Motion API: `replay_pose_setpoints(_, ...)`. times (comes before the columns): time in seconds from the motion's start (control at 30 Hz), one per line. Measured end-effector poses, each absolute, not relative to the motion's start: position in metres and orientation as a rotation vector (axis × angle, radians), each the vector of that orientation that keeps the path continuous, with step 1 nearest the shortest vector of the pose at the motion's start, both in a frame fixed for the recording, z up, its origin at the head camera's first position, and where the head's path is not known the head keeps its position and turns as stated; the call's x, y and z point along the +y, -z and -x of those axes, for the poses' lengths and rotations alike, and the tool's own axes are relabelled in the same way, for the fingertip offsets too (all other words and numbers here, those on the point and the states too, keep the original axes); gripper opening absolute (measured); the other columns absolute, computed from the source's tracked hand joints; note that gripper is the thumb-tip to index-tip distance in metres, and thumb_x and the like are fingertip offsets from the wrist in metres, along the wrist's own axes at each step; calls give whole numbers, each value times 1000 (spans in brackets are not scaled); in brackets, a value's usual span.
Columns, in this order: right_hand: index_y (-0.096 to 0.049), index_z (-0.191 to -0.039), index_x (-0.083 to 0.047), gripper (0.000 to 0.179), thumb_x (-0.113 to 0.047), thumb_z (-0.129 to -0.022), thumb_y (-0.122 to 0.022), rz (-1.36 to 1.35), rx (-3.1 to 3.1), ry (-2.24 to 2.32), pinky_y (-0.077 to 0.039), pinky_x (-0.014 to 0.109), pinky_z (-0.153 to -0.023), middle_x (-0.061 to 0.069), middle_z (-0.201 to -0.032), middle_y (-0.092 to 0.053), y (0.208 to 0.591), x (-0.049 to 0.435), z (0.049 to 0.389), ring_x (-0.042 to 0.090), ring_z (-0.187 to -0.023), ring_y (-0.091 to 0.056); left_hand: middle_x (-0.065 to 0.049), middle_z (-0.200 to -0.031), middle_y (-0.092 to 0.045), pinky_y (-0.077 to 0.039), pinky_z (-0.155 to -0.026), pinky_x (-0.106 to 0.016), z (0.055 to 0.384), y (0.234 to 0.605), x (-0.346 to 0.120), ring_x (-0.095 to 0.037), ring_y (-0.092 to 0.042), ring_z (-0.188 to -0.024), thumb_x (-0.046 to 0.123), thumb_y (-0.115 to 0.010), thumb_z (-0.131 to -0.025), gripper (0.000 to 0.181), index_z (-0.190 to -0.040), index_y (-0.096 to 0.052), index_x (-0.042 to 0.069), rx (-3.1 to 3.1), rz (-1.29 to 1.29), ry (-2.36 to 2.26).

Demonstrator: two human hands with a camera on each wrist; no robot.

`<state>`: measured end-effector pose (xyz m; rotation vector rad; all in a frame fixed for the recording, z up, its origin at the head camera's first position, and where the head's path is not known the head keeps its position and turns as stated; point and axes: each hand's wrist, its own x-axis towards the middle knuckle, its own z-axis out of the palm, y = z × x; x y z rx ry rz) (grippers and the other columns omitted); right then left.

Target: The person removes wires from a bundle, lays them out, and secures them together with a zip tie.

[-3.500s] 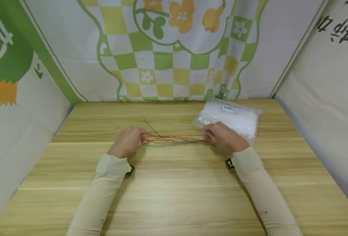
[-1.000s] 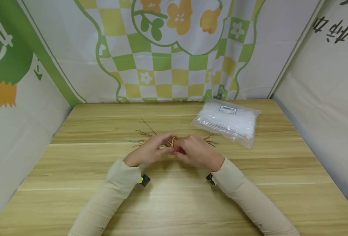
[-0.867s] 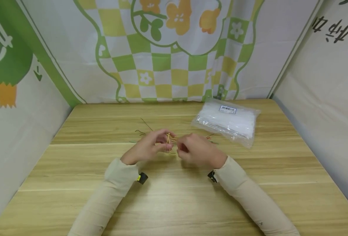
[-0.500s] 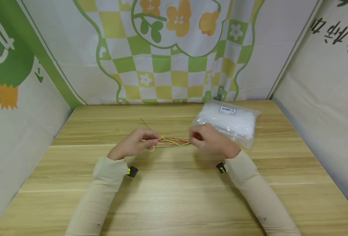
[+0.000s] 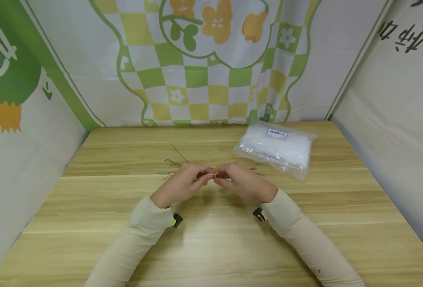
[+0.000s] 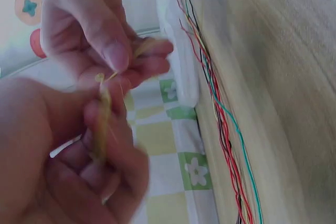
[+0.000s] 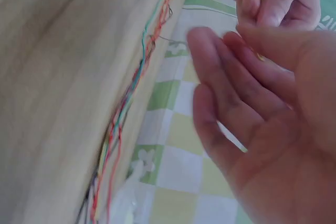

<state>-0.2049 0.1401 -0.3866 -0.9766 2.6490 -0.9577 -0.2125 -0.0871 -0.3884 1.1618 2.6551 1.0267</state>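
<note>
A thin yellow wire (image 5: 215, 175) is held up between the two hands, bent into a small loop. The left hand (image 5: 185, 182) pinches it between thumb and fingers; in the left wrist view a folded length of yellow wire (image 6: 103, 121) runs down along those fingers. From the other side the right hand (image 5: 245, 182) pinches the wire between thumb and forefinger, its other fingers fairly straight in the right wrist view. Under and behind the hands lies a loose bundle of red, green, black and yellow wires (image 6: 227, 129) on the table, its middle hidden by the hands in the head view.
A clear plastic bag (image 5: 276, 145) of white contents, with a barcode label, lies at the back right of the wooden table (image 5: 211, 247). One dark wire end (image 5: 177, 151) sticks out back and left. A patterned cloth (image 5: 218, 95) hangs behind.
The hands were apart at the bundle's ends, then met with a yellow wire. Half a second ago they drew apart, stretching it; now they are close together again at the middle.
</note>
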Motion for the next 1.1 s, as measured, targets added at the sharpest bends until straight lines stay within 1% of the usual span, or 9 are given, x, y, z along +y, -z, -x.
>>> replay_pose_setpoints(0.17,-76,-113,-16,11,-18,-104,-69,919,2659,1174,-61,30,-88,2,-110,-79,392,135,206,9,-99,-74,2,-73,-62,-47,-67,-24,210,388,-87,-7,-51,-65,7,-57,-109,22,-94,-72,2,2712,-1093,-1011)
replay_pose_setpoints(0.27,-76,-112,-13,12,-15,-102,-72,905,2594,1340,-61,30,-88,2,-108,-79,395,132,207,12,-98,-75,3,-71,-59,-48,-67,-25,211,388,-89,-8,-51,-65,5,-56,-108,22,-92,-71,2,2708,-1074,-1033)
replay_pose_setpoints(0.43,-76,-108,-9,10,-12,-99,-75,915,2542,1511,-61,31,-87,3,-103,-79,400,129,208,15,-93,-75,4,-68,-54,-45,-64,-23,214,387,-93,-6,-45,-60,7,-54,-109,26,-88,-69,2,2672,-1092,-1040)
replay_pose_setpoints(0.5,-75,-104,-8,7,-11,-98,-75,944,2535,1532,-61,33,-87,6,-100,-78,400,130,208,20,-91,-75,5,-68,-52,-43,-63,-22,217,386,-96,-4,-42,-59,8,-54,-110,26,-90,-69,3,2644,-1112,-1018)
replay_pose_setpoints(0.63,-68,-97,-8,6,-5,-99,-72,1062,2573,1415,-60,32,-85,10,-97,-76,397,134,208,24,-91,-75,4,-68,-52,-39,-60,-22,221,382,-103,-4,-37,-55,8,-53,-110,25,-94,-72,4,2591,-1148,-946)
replay_pose_setpoints(0.77,-64,-101,-9,5,-7,-104,-66,1213,2649,1140,-57,26,-78,9,-98,-74,398,139,211,15,-86,-69,-6,-78,-67,-39,-62,-23,228,384,-110,-4,-35,-56,9,-53,-110,24,-99,-74,5,2536,-1162,-916)
replay_pose_setpoints(0.9,-68,-104,-7,5,-10,-105,-65,1260,2668,1059,-54,24,-73,9,-97,-75,399,143,217,14,-80,-64,-9,-76,-64,-38,-65,-25,237,388,-121,-4,-30,-58,11,-51,-112,27,-103,-75,4,2471,-1205,-925)
replay_pose_setpoints(1.07,-72,-95,-7,6,-7,-101,-70,1275,2757,1038,-51,24,-66,3,-83,-73,393,154,222,9,-71,-60,-8,-80,-60,-39,-71,-26,243,387,-141,-6,-33,-65,11,-46,-113,28,-102,-71,4,2426,-1174,-939)
replay_pose_setpoints(1.1,-73,-94,-7,6,-8,-100,-71,1279,2780,1020,-51,24,-65,1,-82,-73,392,157,223,8,-71,-59,-7,-78,-57,-38,-70,-26,244,386,-145,-6,-33,-65,11,-46,-113,28,-100,-70,4,2423,-1160,-940)
